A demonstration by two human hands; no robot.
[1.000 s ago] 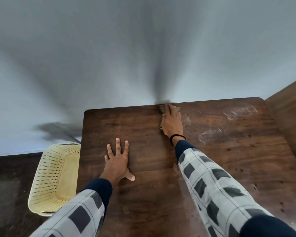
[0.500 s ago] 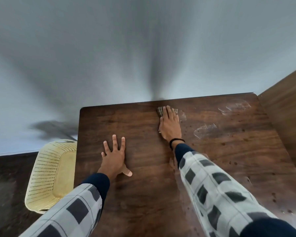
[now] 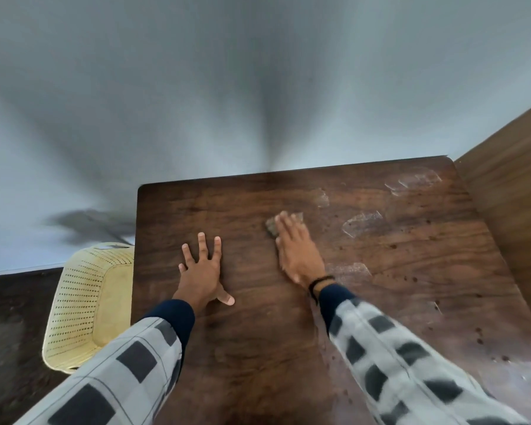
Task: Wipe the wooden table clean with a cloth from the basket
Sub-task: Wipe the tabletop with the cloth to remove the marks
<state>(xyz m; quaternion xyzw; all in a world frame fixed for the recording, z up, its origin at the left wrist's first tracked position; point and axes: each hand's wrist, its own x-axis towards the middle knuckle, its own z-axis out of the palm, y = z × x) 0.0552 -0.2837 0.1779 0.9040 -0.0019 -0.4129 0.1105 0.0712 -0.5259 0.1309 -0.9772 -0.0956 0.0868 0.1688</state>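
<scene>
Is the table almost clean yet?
Not yet. Done: the cloth is out of the basket and on the table. Happening now: the right hand presses it flat onto the wood, while the left hand rests flat nearby. Left to do: whitish smears and dark specks show on the table's right side.

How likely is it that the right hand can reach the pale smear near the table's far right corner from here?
Probably yes. The right hand presses the cloth on the table, and nothing stands between it and the smear; a forward lean may be needed.
</scene>
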